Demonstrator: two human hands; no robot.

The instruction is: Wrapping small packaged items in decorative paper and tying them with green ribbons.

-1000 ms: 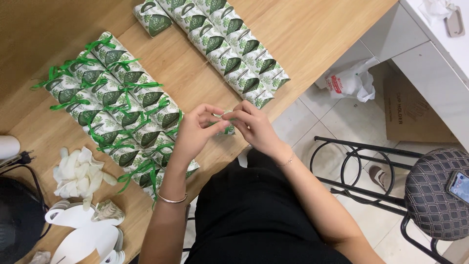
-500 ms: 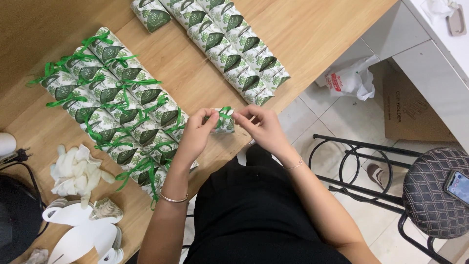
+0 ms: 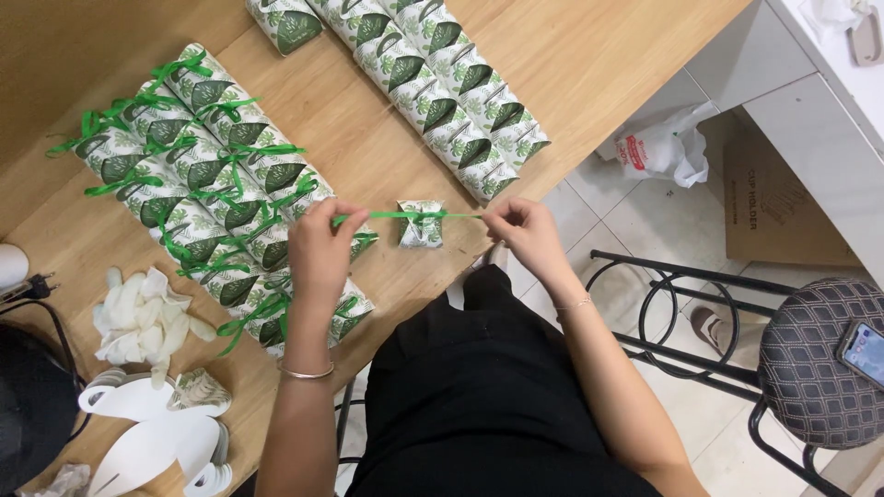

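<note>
Left hand [image 3: 318, 250] is pinched shut on one end of a thin green satin ribbon [image 3: 405, 216], right hand [image 3: 527, 232] pinched on the other end, both pulling outward so the ribbon runs taut & level btwn them. In the middle, the ribbon is knotted round the top of a small white paper favour box printed with green leaves [image 3: 421, 225], which sits near the front edge of the light wooden tabletop [image 3: 589, 64], just clear of both hands. The box looks very light and thin-walled, prob. crushes easily, so best taken by the flat sides, not the gathered top; the ribbon is soft, slick, apt to slide thru fingers unless nipped close to the ends, as it is here. Left of the left hand, touching the wrist area, lies a packed group of same boxes w/ green bows [image 3: 198, 175]; farther up the table, a double row of same boxes w/o ribbon [image 3: 442, 101]. At the left edge: a heap of white flat-cut paper blanks [image 3: 143, 433] and a crumpled pale tissue-like bundle [image 3: 138, 317]. Beyond the table: tiled floor, a white plastic bag [image 3: 658, 147], brown cardboard [image 3: 783, 198], and a black metal-frame stool w/ woven seat [image 3: 820, 359] carrying a phone [image 3: 866, 350].
</note>
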